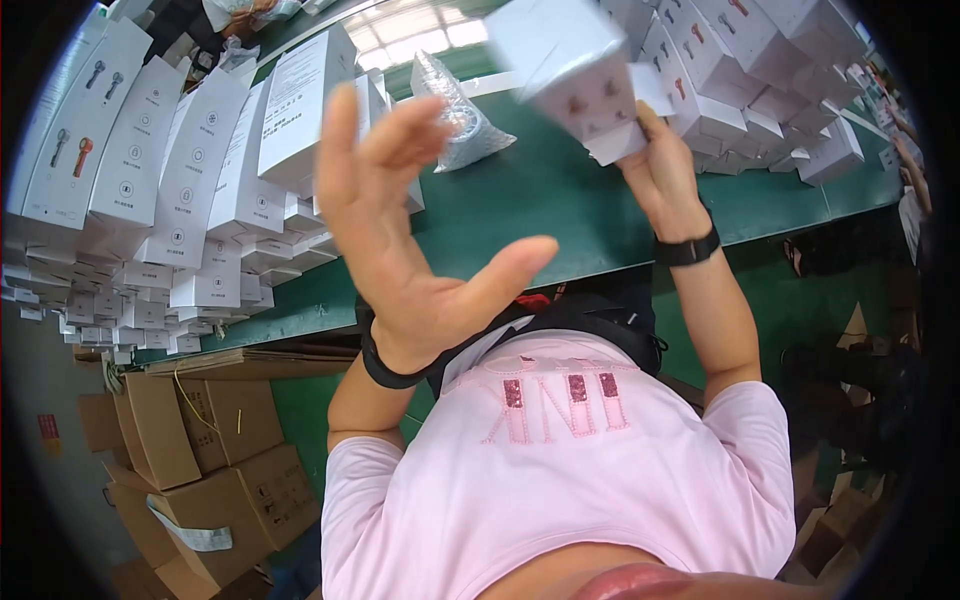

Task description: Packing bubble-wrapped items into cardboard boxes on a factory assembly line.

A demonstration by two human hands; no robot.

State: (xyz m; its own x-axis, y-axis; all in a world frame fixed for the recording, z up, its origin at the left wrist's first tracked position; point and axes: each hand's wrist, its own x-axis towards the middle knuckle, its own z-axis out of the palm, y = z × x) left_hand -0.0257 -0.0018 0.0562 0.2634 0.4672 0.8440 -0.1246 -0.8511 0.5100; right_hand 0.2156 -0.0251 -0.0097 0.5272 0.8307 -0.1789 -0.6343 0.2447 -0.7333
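My right hand [665, 180] grips a white cardboard box [560, 60] near its lower end, where a flap stands out. The box is lifted and tilted over the green table [530, 220], slightly blurred, with small product pictures on one side. Raised closer to the camera, my left hand [400, 270] has its fingers spread and holds nothing. Behind its fingertips, a bubble-wrapped item [465, 125] lies on the table; what is inside cannot be made out clearly.
White boxes [190, 170] are stacked high along the table's left side. More white boxes [710, 75] are piled on the right. Brown cartons [215, 480] stand on the floor at lower left. Part of another person [910, 185] shows at the far right edge.
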